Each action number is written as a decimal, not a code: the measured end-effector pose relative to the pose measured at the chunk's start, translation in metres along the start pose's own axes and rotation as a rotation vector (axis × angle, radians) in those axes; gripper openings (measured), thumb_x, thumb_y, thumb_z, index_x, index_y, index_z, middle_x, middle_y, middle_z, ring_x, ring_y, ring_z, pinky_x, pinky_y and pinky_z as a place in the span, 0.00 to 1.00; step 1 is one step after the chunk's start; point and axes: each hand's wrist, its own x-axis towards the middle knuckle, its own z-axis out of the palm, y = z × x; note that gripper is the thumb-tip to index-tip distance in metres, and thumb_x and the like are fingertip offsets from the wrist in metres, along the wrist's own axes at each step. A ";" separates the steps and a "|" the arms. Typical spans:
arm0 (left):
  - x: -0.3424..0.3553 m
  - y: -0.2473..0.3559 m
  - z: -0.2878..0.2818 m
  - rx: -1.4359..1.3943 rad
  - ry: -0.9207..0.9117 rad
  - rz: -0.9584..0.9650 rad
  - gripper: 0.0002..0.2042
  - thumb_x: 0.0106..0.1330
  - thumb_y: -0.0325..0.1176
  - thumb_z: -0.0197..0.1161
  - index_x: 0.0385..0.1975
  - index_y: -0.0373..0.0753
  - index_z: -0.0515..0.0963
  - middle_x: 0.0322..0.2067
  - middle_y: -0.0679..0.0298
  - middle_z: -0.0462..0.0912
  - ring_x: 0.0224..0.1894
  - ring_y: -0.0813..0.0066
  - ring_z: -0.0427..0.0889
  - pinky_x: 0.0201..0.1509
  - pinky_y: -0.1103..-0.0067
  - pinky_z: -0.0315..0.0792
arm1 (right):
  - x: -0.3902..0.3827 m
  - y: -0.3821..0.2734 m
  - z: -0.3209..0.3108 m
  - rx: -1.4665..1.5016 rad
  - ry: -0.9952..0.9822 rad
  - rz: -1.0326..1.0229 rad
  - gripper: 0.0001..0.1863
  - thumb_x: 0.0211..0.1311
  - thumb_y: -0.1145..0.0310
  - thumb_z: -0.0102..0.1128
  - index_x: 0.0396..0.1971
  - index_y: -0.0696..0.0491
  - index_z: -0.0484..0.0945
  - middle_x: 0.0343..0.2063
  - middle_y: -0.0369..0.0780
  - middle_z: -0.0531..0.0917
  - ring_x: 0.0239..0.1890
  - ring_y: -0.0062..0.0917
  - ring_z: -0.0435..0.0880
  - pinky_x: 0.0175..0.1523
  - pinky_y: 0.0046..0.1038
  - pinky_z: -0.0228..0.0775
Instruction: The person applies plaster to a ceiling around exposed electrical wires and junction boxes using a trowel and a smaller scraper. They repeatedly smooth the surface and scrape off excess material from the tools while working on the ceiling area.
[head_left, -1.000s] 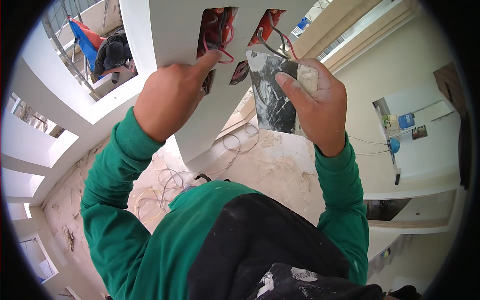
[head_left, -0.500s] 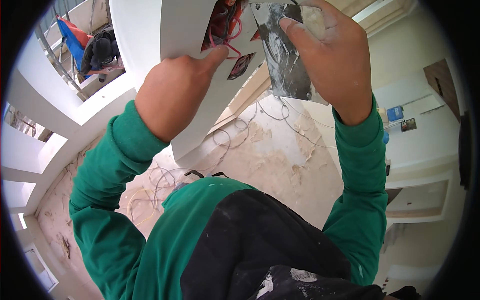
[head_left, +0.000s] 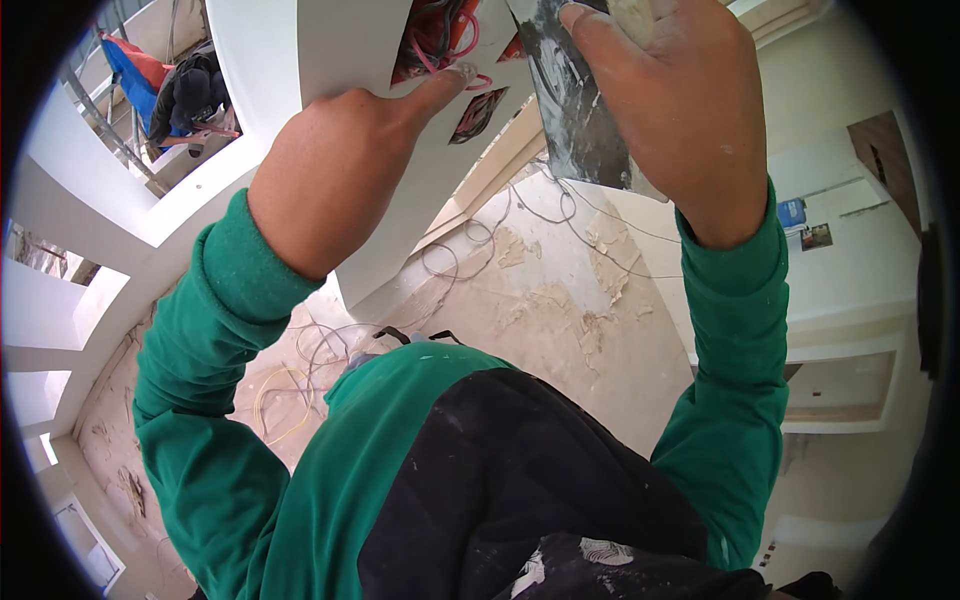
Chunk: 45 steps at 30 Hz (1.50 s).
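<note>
Near the top of the view, my left hand (head_left: 330, 175) stretches one finger to a loop of pink wire (head_left: 478, 84) at an open wall box (head_left: 425, 35). The fingertip has whitish material on it; my other fingers are curled out of sight behind the hand. My right hand (head_left: 690, 110) is closed round the pale handle of a plastering trowel (head_left: 585, 125). Its dark rectangular blade is streaked with white plaster and hangs beside the white wall (head_left: 350, 70). Below the first box, a smaller cutout (head_left: 478, 115) shows more wires.
Cables (head_left: 440, 262) lie in loops over the stained floor (head_left: 540, 330) below. At upper left, another person (head_left: 190, 95) in dark clothing bends beside metal scaffolding (head_left: 110, 130), seen through a wall opening. A blue container (head_left: 791, 212) stands far right.
My left fingertip has shifted right, over the pink wire, and whitish material now shows on it. My right hand and the trowel have moved slightly up and right in the view.
</note>
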 end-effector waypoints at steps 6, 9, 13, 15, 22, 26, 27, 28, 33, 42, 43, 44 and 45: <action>-0.001 -0.002 -0.002 0.011 -0.019 0.020 0.25 0.55 0.20 0.58 0.55 0.46 0.75 0.20 0.53 0.78 0.25 0.53 0.83 0.28 0.65 0.78 | 0.012 -0.035 -0.003 -0.223 -0.151 0.014 0.05 0.52 0.78 0.57 0.24 0.66 0.74 0.20 0.58 0.77 0.24 0.52 0.80 0.32 0.39 0.73; -0.002 -0.003 -0.001 0.006 -0.015 0.014 0.25 0.55 0.20 0.59 0.55 0.46 0.75 0.20 0.53 0.78 0.25 0.54 0.83 0.28 0.65 0.78 | 0.027 -0.045 -0.025 -0.204 -0.300 0.012 0.05 0.52 0.78 0.55 0.24 0.66 0.74 0.21 0.59 0.78 0.26 0.53 0.80 0.34 0.41 0.74; -0.003 -0.003 -0.001 -0.005 -0.003 0.008 0.23 0.55 0.21 0.59 0.53 0.45 0.76 0.19 0.53 0.78 0.25 0.54 0.83 0.27 0.66 0.78 | 0.027 -0.041 -0.011 -0.277 -0.311 0.055 0.06 0.53 0.77 0.54 0.25 0.67 0.74 0.22 0.59 0.78 0.27 0.54 0.81 0.34 0.41 0.73; -0.007 -0.004 0.000 -0.010 0.005 -0.011 0.22 0.55 0.21 0.59 0.52 0.45 0.77 0.19 0.54 0.78 0.25 0.53 0.82 0.27 0.66 0.78 | 0.018 -0.058 -0.006 -0.319 -0.231 0.091 0.07 0.53 0.77 0.54 0.25 0.67 0.74 0.22 0.59 0.78 0.27 0.54 0.81 0.34 0.41 0.73; -0.002 -0.002 -0.004 -0.031 0.003 0.003 0.22 0.55 0.21 0.59 0.52 0.45 0.77 0.21 0.53 0.78 0.25 0.53 0.82 0.28 0.65 0.78 | 0.008 -0.059 -0.021 -0.073 -0.134 0.039 0.05 0.52 0.78 0.54 0.24 0.66 0.74 0.21 0.59 0.77 0.26 0.53 0.80 0.32 0.40 0.71; 0.000 -0.001 -0.003 -0.035 -0.008 0.013 0.22 0.55 0.21 0.59 0.51 0.45 0.77 0.21 0.53 0.78 0.26 0.53 0.82 0.29 0.65 0.78 | 0.017 -0.055 -0.030 0.033 -0.216 0.106 0.05 0.52 0.78 0.54 0.24 0.65 0.73 0.20 0.59 0.76 0.25 0.54 0.79 0.31 0.40 0.70; -0.003 -0.004 -0.004 -0.019 -0.023 -0.008 0.22 0.55 0.21 0.59 0.51 0.45 0.77 0.21 0.53 0.78 0.27 0.53 0.82 0.29 0.65 0.78 | 0.016 -0.050 -0.015 -0.074 -0.182 0.078 0.04 0.52 0.78 0.54 0.24 0.65 0.73 0.20 0.59 0.76 0.25 0.54 0.78 0.31 0.41 0.70; -0.005 -0.006 -0.003 -0.004 0.017 0.005 0.22 0.55 0.21 0.59 0.51 0.45 0.77 0.21 0.53 0.79 0.27 0.53 0.82 0.29 0.65 0.78 | 0.014 -0.049 -0.007 -0.135 -0.159 0.062 0.04 0.53 0.78 0.54 0.24 0.64 0.72 0.20 0.59 0.76 0.25 0.55 0.78 0.31 0.41 0.70; -0.005 -0.006 -0.002 -0.025 0.051 0.025 0.21 0.55 0.22 0.60 0.51 0.45 0.78 0.22 0.54 0.80 0.27 0.53 0.83 0.29 0.65 0.78 | 0.005 -0.046 0.009 -0.287 -0.076 -0.032 0.04 0.53 0.78 0.54 0.23 0.63 0.71 0.19 0.58 0.76 0.26 0.57 0.78 0.32 0.43 0.71; -0.006 -0.006 -0.001 -0.021 0.027 0.005 0.20 0.57 0.23 0.60 0.50 0.46 0.78 0.22 0.54 0.81 0.27 0.54 0.84 0.29 0.67 0.79 | 0.014 -0.039 0.013 -0.214 -0.158 0.064 0.03 0.52 0.79 0.54 0.25 0.64 0.73 0.20 0.59 0.77 0.28 0.57 0.79 0.34 0.44 0.72; -0.005 -0.005 -0.001 -0.031 0.029 0.001 0.19 0.57 0.23 0.60 0.50 0.46 0.78 0.22 0.54 0.81 0.27 0.54 0.84 0.29 0.67 0.79 | 0.014 -0.034 0.011 -0.211 -0.180 0.069 0.03 0.52 0.79 0.54 0.25 0.65 0.73 0.20 0.59 0.77 0.28 0.57 0.80 0.34 0.44 0.72; -0.005 -0.004 -0.001 -0.042 0.030 -0.004 0.19 0.57 0.23 0.60 0.50 0.46 0.79 0.22 0.54 0.81 0.27 0.54 0.84 0.29 0.67 0.79 | 0.015 -0.031 0.010 -0.209 -0.204 0.074 0.04 0.52 0.79 0.54 0.25 0.65 0.73 0.20 0.59 0.77 0.28 0.57 0.80 0.34 0.44 0.72; -0.006 -0.005 -0.003 -0.041 0.030 -0.014 0.19 0.57 0.23 0.60 0.50 0.46 0.79 0.22 0.54 0.81 0.27 0.54 0.84 0.29 0.67 0.79 | 0.015 -0.031 0.012 -0.212 -0.201 0.064 0.04 0.52 0.79 0.54 0.25 0.65 0.73 0.20 0.59 0.77 0.29 0.57 0.80 0.34 0.43 0.72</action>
